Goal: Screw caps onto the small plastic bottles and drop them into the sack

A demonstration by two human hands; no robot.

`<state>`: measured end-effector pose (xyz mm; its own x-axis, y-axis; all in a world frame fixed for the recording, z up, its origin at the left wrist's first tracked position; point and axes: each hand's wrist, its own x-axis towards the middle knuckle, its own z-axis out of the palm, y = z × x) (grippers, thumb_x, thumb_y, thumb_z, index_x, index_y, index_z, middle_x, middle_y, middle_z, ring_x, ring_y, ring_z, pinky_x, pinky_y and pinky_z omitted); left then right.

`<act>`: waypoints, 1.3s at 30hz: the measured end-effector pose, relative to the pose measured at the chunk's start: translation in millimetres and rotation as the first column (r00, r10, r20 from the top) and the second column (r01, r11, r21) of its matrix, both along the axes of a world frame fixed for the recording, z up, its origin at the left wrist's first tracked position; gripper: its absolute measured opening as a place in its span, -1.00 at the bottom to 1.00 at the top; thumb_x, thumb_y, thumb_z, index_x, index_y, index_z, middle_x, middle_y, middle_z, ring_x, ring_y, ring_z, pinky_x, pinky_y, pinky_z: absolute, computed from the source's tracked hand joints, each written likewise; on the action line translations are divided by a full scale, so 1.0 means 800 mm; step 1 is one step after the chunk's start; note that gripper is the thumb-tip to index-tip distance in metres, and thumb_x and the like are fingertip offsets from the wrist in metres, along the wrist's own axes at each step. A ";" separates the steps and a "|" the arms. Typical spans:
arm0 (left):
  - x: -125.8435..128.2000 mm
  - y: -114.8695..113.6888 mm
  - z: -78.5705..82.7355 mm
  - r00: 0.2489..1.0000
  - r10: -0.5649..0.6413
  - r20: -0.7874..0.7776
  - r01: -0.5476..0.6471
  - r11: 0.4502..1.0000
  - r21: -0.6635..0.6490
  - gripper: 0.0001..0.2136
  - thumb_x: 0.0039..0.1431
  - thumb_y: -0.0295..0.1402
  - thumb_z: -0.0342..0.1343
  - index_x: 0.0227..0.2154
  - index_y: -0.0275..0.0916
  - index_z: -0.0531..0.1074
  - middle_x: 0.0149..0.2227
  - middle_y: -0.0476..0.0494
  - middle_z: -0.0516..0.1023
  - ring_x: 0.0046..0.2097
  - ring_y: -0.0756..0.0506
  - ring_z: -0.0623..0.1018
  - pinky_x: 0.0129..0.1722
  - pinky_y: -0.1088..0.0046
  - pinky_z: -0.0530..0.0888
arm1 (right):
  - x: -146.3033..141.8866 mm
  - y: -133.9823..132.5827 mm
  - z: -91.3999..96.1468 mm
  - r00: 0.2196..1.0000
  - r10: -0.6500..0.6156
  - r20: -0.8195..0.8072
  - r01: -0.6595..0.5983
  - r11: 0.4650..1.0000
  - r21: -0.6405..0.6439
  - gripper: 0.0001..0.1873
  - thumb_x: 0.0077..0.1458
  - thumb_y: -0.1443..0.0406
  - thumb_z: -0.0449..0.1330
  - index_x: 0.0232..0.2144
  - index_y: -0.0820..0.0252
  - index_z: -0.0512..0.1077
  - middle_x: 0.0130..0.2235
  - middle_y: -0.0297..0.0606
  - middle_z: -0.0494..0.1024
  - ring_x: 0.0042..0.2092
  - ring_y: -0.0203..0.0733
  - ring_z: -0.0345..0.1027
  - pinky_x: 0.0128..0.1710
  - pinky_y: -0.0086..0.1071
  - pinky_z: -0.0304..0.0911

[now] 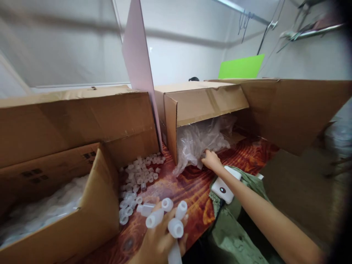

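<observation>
Several small translucent white plastic bottles with open necks stick out between the fingers of my left hand, which grips them low over the table's front part. My right hand reaches forward to the mouth of a cardboard box lying on its side. Its curled fingers touch the edge of a clear plastic bag that spills out of the box; what is in them, if anything, is hidden. To the left of my hands, small clear plastic caps lie loose in a heap on the table.
An open cardboard box with a filled plastic bag stands at left. A pale upright panel divides the boxes. A white power bank with a cable rests on green cloth. The wood-patterned table ends at right.
</observation>
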<state>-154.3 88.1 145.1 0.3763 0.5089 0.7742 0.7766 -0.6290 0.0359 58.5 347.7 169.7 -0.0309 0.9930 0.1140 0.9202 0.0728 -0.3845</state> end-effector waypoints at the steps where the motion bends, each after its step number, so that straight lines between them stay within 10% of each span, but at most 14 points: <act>1: -0.006 0.000 0.000 0.999 0.034 0.012 -0.034 0.999 -0.013 -0.57 0.10 -0.53 0.07 0.07 -0.19 0.34 -0.02 -0.22 0.53 -0.07 -0.21 0.58 -0.05 0.16 0.57 | -0.007 -0.013 -0.002 0.999 0.042 -0.003 -0.042 0.999 0.000 -0.70 0.27 0.18 0.18 -0.02 0.22 0.39 -0.01 -0.15 0.45 -0.07 -0.11 0.40 -0.08 -0.13 0.38; 9: -0.016 0.016 -0.014 0.969 0.223 0.107 -0.209 0.970 -0.124 -0.64 0.24 -0.43 0.07 0.10 -0.19 0.38 -0.05 -0.26 0.48 -0.03 -0.21 0.52 0.00 0.18 0.50 | -0.063 -0.163 -0.028 0.802 0.587 -0.110 -0.564 0.805 0.183 -0.49 0.18 0.42 0.05 0.18 0.12 0.30 0.18 -0.11 0.37 0.15 -0.01 0.30 0.16 -0.11 0.22; 13: -0.018 0.016 -0.013 0.963 0.225 0.148 -0.203 0.968 -0.147 -0.66 0.23 -0.43 0.09 0.07 -0.17 0.41 -0.02 -0.24 0.47 0.02 -0.22 0.49 0.07 0.15 0.46 | -0.078 -0.201 -0.044 0.696 0.690 -0.200 -0.624 0.719 0.308 -0.50 0.26 0.35 -0.03 0.24 0.12 0.22 0.22 -0.22 0.35 0.26 -0.06 0.15 0.28 -0.05 0.06; 22: -0.019 0.022 -0.011 0.945 0.216 0.245 -0.153 0.956 -0.250 -0.65 0.27 -0.41 0.07 0.10 -0.21 0.39 0.00 -0.26 0.43 -0.01 -0.17 0.51 0.04 0.26 0.50 | -0.065 -0.223 -0.049 0.718 0.507 -0.476 -0.283 0.838 0.466 -0.65 0.27 0.23 0.07 0.10 -0.02 0.31 0.08 -0.14 0.42 0.13 0.01 0.30 0.13 -0.02 0.26; 29: -0.022 0.023 -0.016 0.961 0.210 0.180 -0.169 0.961 -0.219 -0.61 0.27 -0.36 0.11 0.14 -0.18 0.33 0.02 -0.28 0.40 0.02 -0.22 0.47 0.05 0.15 0.47 | -0.060 -0.263 -0.026 0.522 0.289 -0.802 -0.306 0.942 0.140 -0.66 0.15 0.09 0.21 -0.05 0.04 0.38 -0.14 -0.25 0.55 -0.17 -0.09 0.50 -0.20 -0.30 0.47; 35: -0.020 0.026 -0.020 0.964 0.214 0.161 -0.188 0.969 -0.161 -0.59 0.29 -0.30 0.11 0.18 -0.20 0.29 0.02 -0.33 0.40 0.01 -0.26 0.48 -0.03 0.15 0.52 | -0.056 -0.273 0.000 0.620 0.117 -0.776 -0.139 0.990 0.039 -0.48 0.10 0.01 0.25 0.00 0.09 0.22 -0.19 -0.22 0.57 -0.24 -0.08 0.52 -0.25 -0.30 0.43; 39: -0.022 0.025 -0.017 0.970 0.179 0.166 -0.150 0.974 -0.172 -0.56 0.31 -0.33 0.08 0.22 -0.24 0.25 -0.01 -0.37 0.41 0.00 -0.27 0.49 -0.06 0.16 0.54 | -0.058 -0.280 0.013 0.725 0.257 -0.639 -0.335 0.942 0.000 -0.63 0.21 0.05 0.12 0.01 0.04 0.30 -0.14 -0.26 0.57 -0.15 -0.07 0.49 -0.16 -0.28 0.37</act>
<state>-171.5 108.0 131.5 0.1395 0.6723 0.7270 0.8406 -0.4685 0.2719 12.0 123.6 180.4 -0.2860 0.9522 0.1070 0.4114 0.2229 -0.8838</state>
